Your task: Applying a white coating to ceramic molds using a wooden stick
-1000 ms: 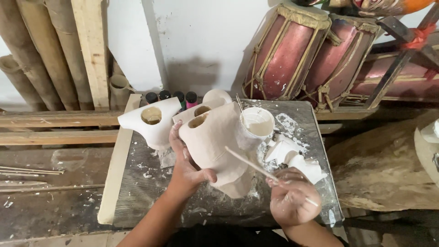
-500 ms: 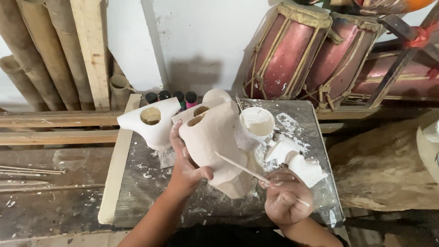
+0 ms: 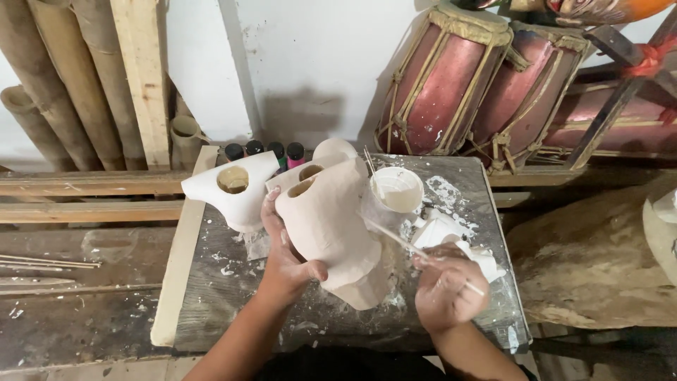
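1. While the left hand (image 3: 285, 264) curled around the side of a pale, unpainted mask form (image 3: 331, 226), thumb pressed on its front and fingers wrapped behind, the form stood tilted above the middle of the paint-splashed surface (image 3: 233, 296).
2. Its two round openings faced up and away from the person, and its lower edge hung close over the surface, just beside the left wrist.
3. The right hand (image 3: 446, 289) was closed around a thin stick (image 3: 395, 238), which slanted up and to the left so that its far end lay against the right side of the form.
4. A white cup (image 3: 398, 190) holding pale liquid stood just behind the stick, near the form's right side.
5. A second, whiter mask form (image 3: 236, 190) with one round opening lay to the left, touching or nearly touching the held one; I could not tell which.
6. Small bottles with dark and pink caps (image 3: 264, 150) were lined up at the back edge of the surface.
7. Crumpled white scraps (image 3: 441, 229) lay beside the right hand.
8. Red drums bound with cord (image 3: 451, 77) leaned against the wall behind, and bamboo poles (image 3: 49, 85) stood at the far left.
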